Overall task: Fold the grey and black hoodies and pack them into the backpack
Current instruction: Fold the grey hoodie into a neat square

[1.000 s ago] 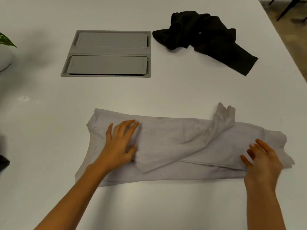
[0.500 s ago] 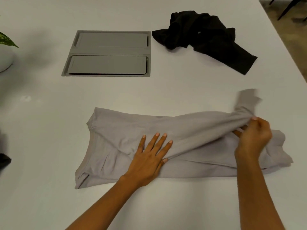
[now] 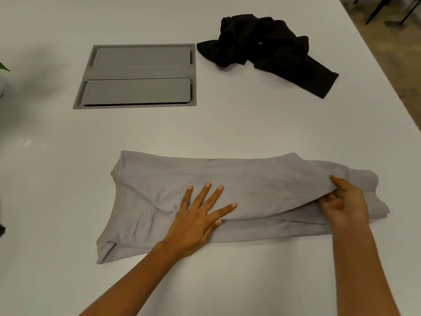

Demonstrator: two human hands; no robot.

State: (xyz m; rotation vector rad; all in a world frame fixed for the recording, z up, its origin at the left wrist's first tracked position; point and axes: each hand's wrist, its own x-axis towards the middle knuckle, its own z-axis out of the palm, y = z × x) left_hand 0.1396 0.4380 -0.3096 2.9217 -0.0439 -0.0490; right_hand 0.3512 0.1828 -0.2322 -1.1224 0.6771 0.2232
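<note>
Head view, looking down on a white table (image 3: 227,128). Two hoodies are present, one grey and one black. The grey hoodie (image 3: 250,179) lies flattened and partly folded on the near half of the table, its long axis running left to right across the view, roughly parallel to the person's chest; which end carries the hood cannot be told. Its left end spreads wider and bears creases, while its right end is stacked in several layers. Two bare hands work on it. The left hand (image 3: 198,217) lies palm down on the near middle of the garment, fingers straight and spread, pressing the cloth flat. The right hand (image 3: 344,206) is at the right end, its fingers curled under the edge of the upper layer and one digit lying along the top of that edge, so that the fold is gripped and raised slightly off the layer beneath. The black hoodie (image 3: 268,51) sits well apart from the grey one, at the far right, crumpled in a heap with one sleeve trailing toward the near right. Just beside its left tip is one grey recessed panel (image 3: 136,76) set in the tabletop, divided into two long flaps, far and near. One green leaf (image 3: 3,67) shows at the left edge.
</note>
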